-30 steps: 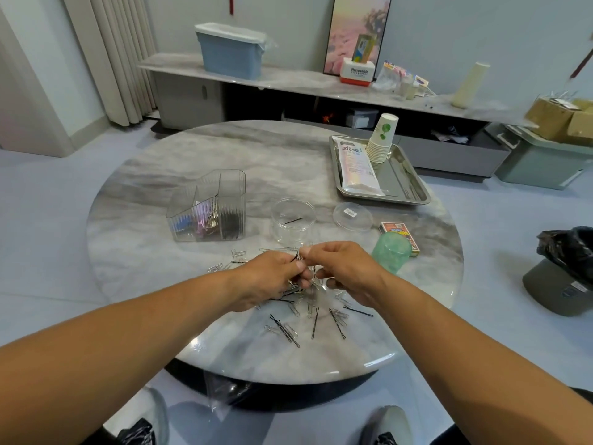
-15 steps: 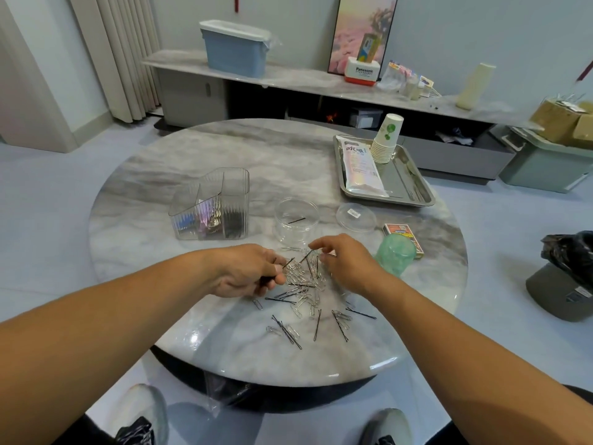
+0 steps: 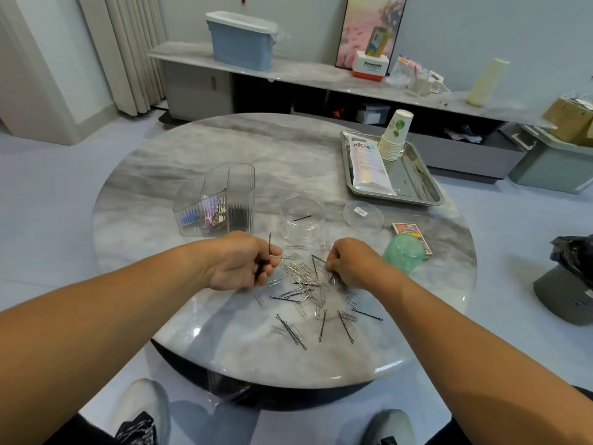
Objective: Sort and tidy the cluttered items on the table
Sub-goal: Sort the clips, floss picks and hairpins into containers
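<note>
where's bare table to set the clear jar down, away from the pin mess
Bare marble lies beyond the divided organizer and left of the metal tray, across the far table. The clear jar stands behind the crowded pile of clips and pins, between left hand and right hand.

Grey-veined marble table (image 3: 199, 149), black hairpins (image 3: 290, 330), silver paper clips (image 3: 300, 273), green cup (image 3: 402, 253).

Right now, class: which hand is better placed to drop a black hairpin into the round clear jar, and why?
Left. The left hand already holds black hairpins near the jar, which holds one pin. The right hand is picking in the pile.
</note>
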